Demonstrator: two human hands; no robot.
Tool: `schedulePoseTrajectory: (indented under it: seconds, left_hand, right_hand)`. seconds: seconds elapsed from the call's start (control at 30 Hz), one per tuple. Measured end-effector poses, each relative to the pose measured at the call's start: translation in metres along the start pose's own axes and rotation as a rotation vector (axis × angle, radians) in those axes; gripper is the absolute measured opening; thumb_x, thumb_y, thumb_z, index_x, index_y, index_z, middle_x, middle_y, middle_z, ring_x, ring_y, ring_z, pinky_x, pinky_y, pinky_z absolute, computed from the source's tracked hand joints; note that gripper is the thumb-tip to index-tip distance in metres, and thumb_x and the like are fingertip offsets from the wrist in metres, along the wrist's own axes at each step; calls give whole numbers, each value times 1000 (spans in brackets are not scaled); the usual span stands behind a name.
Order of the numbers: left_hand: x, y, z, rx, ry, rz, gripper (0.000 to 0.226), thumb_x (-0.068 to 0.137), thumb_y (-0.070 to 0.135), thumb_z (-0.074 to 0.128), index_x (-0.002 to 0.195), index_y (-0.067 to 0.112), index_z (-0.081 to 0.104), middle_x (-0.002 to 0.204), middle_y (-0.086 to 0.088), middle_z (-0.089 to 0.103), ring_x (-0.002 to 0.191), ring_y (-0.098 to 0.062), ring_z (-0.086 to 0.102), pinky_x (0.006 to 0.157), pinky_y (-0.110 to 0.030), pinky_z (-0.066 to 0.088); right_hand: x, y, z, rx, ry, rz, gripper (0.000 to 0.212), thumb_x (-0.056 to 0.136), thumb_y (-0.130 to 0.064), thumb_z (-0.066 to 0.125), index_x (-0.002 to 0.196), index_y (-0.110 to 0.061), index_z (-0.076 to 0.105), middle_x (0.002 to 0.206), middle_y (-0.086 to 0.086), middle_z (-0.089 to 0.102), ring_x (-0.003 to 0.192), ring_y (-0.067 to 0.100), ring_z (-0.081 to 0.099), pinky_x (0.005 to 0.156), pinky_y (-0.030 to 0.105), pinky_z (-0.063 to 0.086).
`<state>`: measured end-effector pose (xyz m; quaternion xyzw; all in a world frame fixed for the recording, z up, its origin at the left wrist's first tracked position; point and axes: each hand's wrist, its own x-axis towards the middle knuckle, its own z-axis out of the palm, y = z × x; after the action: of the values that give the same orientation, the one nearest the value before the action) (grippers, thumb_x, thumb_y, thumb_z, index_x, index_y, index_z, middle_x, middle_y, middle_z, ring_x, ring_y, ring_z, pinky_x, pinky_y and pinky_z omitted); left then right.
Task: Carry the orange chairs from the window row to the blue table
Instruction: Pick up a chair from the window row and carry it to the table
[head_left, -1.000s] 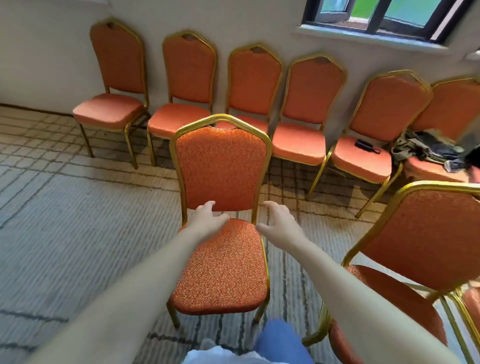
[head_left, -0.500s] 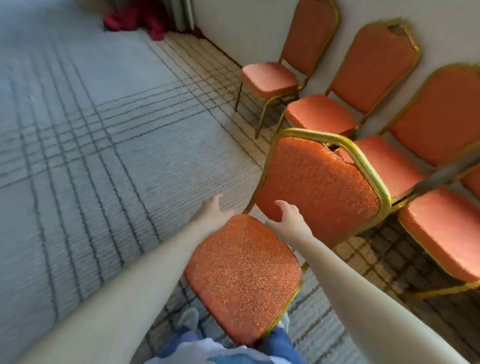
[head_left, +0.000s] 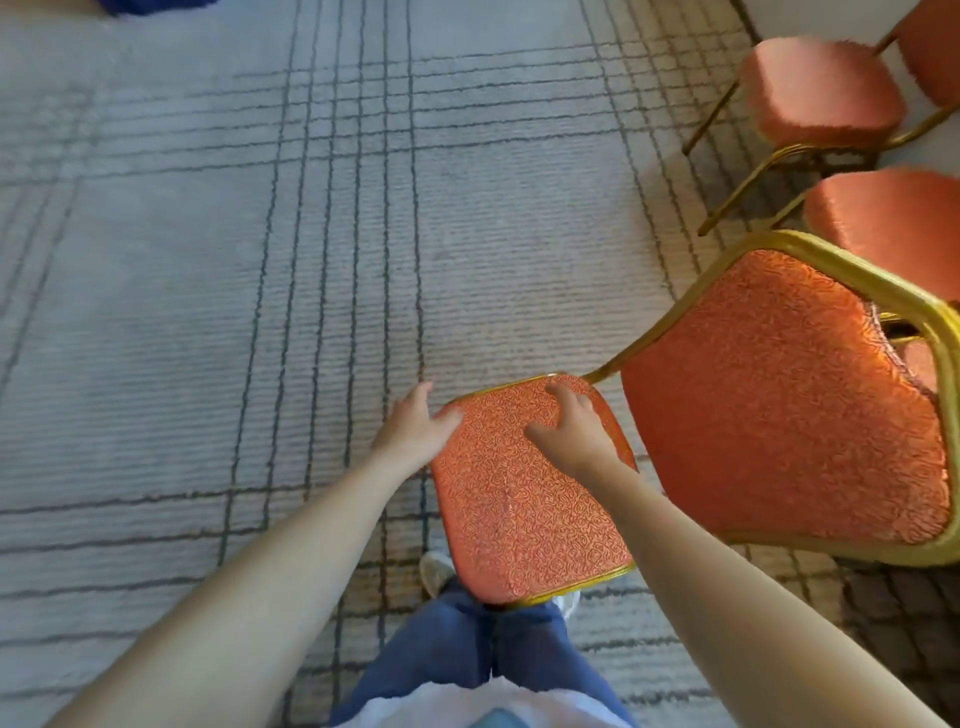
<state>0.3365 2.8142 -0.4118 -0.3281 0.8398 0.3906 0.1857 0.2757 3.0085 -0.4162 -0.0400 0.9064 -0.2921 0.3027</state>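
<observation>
While the left hand (head_left: 415, 434) grips the seat's left edge and the right hand (head_left: 571, 439) its far edge, the chair (head_left: 519, 514) hangs tilted above the carpet (head_left: 208, 270), backrest now swung right; only two row chairs (head_left: 821, 93) remain in view, far right.

Orange chair (head_left: 524, 499) (gold-framed); tilted, back rightward

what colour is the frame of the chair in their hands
Gold frame on the held chair; the head view shows it best.

Chair (head_left: 524, 493) now farther L from row chairs (head_left: 823, 91), backrest to R.
</observation>
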Motion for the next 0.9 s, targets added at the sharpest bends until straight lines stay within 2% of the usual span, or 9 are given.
schedulePoseTrajectory:
  seconds: [0.1,0.27,0.4,0.5,0.53,0.63,0.7,0.8,0.9]
  left_hand:
    - [4,-17,5,-57,-17,-46,77,79,47,62,145,13,37,146,-13,44,134,-25,42,110,-34,34]
    - [21,-45,23,-71,-6,-125,62,88,35,61,142,15,40,142,-6,49,129,-22,47,100,-30,34]
    - [34,-63,42,-161,-35,-191,65,88,37,58,145,15,36,142,-8,48,125,-24,49,100,-34,39]
    - [48,-71,60,-202,-33,-242,62,91,36,56,145,14,34,135,-2,49,120,-19,50,92,-30,38]
    - [52,-72,65,-238,-36,-261,62,92,35,55,146,14,33,134,0,47,121,-19,48,94,-31,38]
    - [69,-77,87,-357,-22,-330,67,92,34,55,148,12,27,146,-11,40,128,-23,45,103,-37,37]
    - [82,-82,106,-410,6,-386,62,93,32,54,146,10,31,141,-11,46,116,-19,50,95,-33,39]
    - [96,-89,124,-411,31,-424,52,95,31,54,139,9,39,114,-4,53,87,-9,50,83,-28,38]
    - [116,-97,141,-403,36,-439,46,95,24,55,137,9,42,111,-1,51,88,-10,48,82,-28,39]
  right_hand:
    - [-1,0,13,-17,-24,15,69,91,-34,62,152,-23,32,153,8,33,137,29,39,104,44,43]
    - [12,15,33,-21,-37,47,68,90,-33,62,151,-25,33,152,7,34,128,28,47,97,43,49]
    - [30,34,44,-47,-66,83,69,91,-32,64,151,-22,33,154,7,33,136,27,40,104,42,40]
    - [53,49,52,-51,-84,100,68,92,-32,64,151,-24,32,155,5,32,139,26,37,102,42,42]
    - [61,54,54,-45,-93,100,68,92,-32,63,151,-24,32,155,5,32,138,26,38,100,42,43]
    - [89,77,59,-40,-126,109,67,92,-33,63,151,-24,32,155,5,32,138,26,37,102,44,43]
    - [111,97,63,-58,-160,121,69,92,-33,65,151,-24,32,155,6,32,138,26,38,104,45,42]
    - [132,121,64,-94,-188,145,70,92,-32,64,153,-22,30,155,6,32,139,28,37,107,47,41]
    - [159,146,70,-138,-204,119,70,92,-27,64,152,-17,31,154,10,34,140,30,35,112,46,35]
